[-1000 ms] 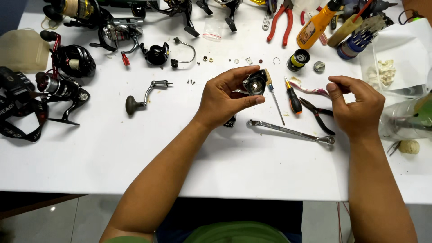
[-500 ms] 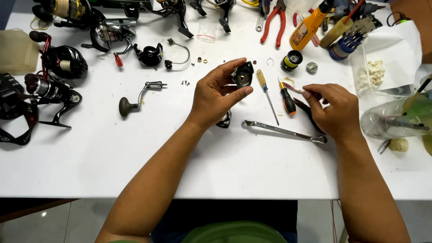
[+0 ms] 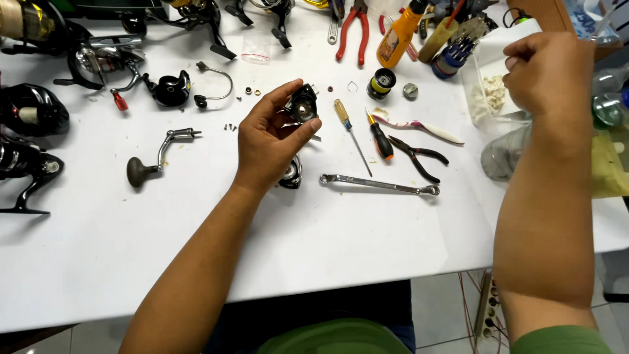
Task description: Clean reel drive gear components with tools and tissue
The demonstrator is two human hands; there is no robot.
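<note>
1 black reel part [image 3: 303, 105] in left hand [image 3: 272, 137] grip, opening toward camera; right hand [image 3: 547, 72] loosely curled, empty.

Your right hand [image 3: 547, 72] has left the pliers [image 3: 419, 156] and screwdrivers [image 3: 379, 134], lifting up and right to the clear tub [image 3: 488, 98] at the table's far edge, fingers curled.

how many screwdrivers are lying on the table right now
2. A yellow-handled screwdriver and a black-and-orange-handled screwdriver lie side by side, right of the left hand. More may hide in the top-edge clutter.
</note>
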